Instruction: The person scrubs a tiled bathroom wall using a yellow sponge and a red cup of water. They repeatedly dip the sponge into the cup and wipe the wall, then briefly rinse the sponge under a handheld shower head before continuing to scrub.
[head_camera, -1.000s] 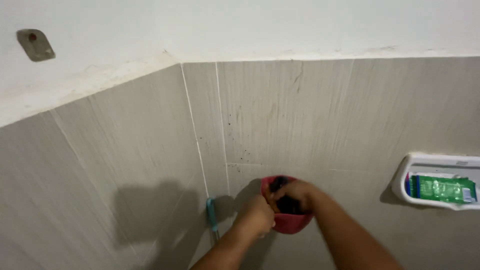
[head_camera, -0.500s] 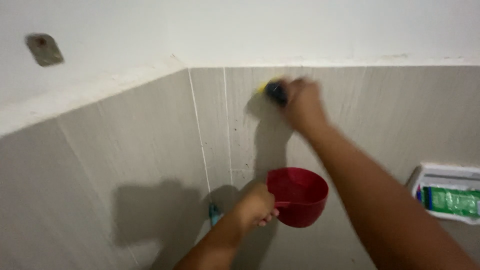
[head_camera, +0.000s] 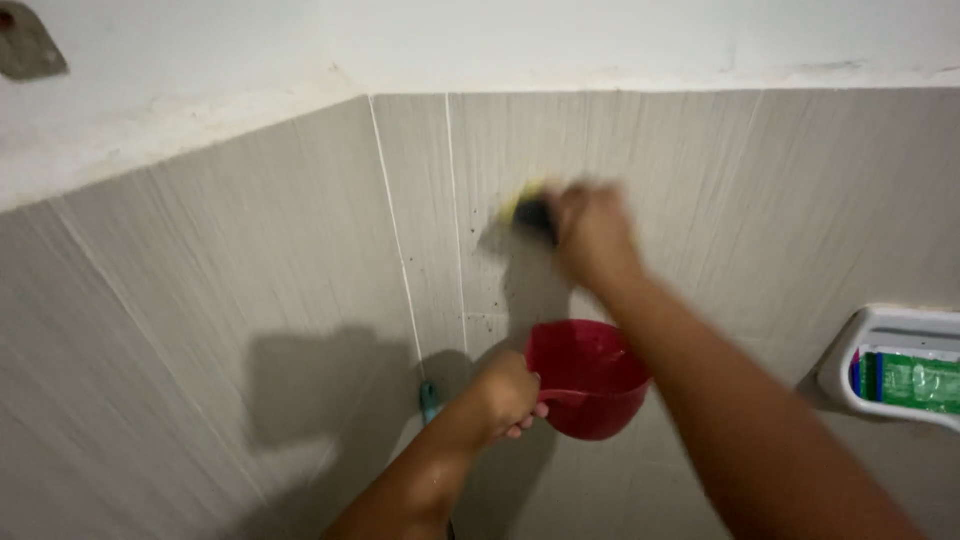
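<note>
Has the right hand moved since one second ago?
Yes. The right hand with the sponge was at the red cup; now it is up on the tiled wall, above the cup.

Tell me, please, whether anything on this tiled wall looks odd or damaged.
Small dark specks dot the tiled wall beside the sponge in the right hand. Nothing looks broken; the red scoop sits level in the left hand.

Motion blurs the right hand (head_camera: 592, 232) and its sponge (head_camera: 530, 212); the soap holder (head_camera: 880, 330) (at three o'clock) runs off-frame.
</note>
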